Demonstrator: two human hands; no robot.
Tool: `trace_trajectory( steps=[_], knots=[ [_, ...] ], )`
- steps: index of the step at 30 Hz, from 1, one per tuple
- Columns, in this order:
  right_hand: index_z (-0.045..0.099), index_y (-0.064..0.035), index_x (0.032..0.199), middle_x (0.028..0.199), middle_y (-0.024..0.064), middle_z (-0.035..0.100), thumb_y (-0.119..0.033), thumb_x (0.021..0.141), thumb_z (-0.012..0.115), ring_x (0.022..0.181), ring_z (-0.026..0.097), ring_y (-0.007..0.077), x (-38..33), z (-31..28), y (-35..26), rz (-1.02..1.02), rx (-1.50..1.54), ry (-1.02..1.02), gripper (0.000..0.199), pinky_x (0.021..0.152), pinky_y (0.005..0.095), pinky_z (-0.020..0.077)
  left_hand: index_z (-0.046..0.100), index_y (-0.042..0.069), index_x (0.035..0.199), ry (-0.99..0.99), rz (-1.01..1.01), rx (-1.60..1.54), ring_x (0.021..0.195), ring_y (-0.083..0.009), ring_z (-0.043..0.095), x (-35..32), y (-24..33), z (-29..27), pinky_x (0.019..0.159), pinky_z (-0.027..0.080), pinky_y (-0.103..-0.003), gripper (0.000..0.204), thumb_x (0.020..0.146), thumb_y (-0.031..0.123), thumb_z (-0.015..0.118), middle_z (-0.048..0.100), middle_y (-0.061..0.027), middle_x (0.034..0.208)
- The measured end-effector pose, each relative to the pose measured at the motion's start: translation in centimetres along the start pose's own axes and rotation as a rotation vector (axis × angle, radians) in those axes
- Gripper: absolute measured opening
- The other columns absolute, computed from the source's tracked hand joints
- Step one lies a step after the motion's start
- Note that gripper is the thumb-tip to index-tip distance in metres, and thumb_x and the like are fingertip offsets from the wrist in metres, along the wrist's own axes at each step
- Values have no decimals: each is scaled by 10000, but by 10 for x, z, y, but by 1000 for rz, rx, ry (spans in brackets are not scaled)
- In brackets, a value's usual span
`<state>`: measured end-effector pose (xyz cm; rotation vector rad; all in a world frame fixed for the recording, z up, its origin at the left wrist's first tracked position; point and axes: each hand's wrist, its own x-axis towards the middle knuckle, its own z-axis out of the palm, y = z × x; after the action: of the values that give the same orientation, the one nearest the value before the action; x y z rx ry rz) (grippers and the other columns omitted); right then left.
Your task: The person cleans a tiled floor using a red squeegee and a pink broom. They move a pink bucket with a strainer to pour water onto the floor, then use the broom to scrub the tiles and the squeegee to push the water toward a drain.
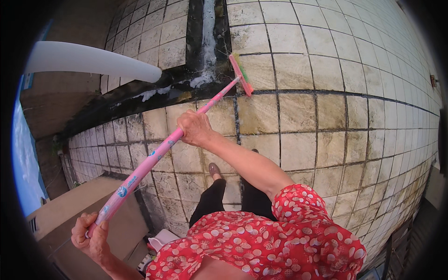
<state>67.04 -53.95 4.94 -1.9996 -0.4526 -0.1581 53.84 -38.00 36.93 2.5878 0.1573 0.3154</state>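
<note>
Head view had a pink pole (161, 153) with the left hand (93, 239) curled snugly round its near end and the right hand (195, 129) wrapped firmly partway up. Well beyond the right fingers sat the brush head (238, 68), over grubby tiles (298, 112) beside a dark, foamy channel (221, 32). Couldn't tell how hard the bristles (245, 74) pressed. Nice wide grip for leverage, imo; best bet was probably right fingers steering, left ones pushing, bristles flat along those grimy joints (298, 91).
</note>
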Motion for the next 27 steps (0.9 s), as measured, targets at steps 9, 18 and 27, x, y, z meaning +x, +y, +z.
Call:
trace_trajectory(
  steps=[9, 18, 27],
  knots=[
    [521, -30, 688, 747, 169, 549, -212, 716, 588, 762, 528, 356, -219, -55, 13, 757, -426, -278, 196, 636, 446, 430, 638, -4, 758, -719, 3, -466, 489, -163, 569, -19, -84, 119, 471, 437, -273, 169, 690, 142, 685, 573, -111, 566],
    [496, 7, 578, 576, 205, 503, -146, 637, 585, 545, 516, 325, -281, 54, 26, 572, -314, -455, 187, 520, 400, 390, 510, 19, 613, -632, 250, -363, 548, -341, 549, -67, -189, 98, 488, 408, -442, 122, 656, 108, 581, 542, -145, 586],
    [403, -19, 610, 582, 123, 421, -63, 713, 611, 566, 422, 265, -37, 249, 11, 60, 100, -70, 236, 538, 352, 370, 479, 44, 631, -50, 512, -147, 508, -251, 542, -13, -240, -49, 409, 408, -363, 112, 614, 86, 581, 484, -86, 597]
  ],
)
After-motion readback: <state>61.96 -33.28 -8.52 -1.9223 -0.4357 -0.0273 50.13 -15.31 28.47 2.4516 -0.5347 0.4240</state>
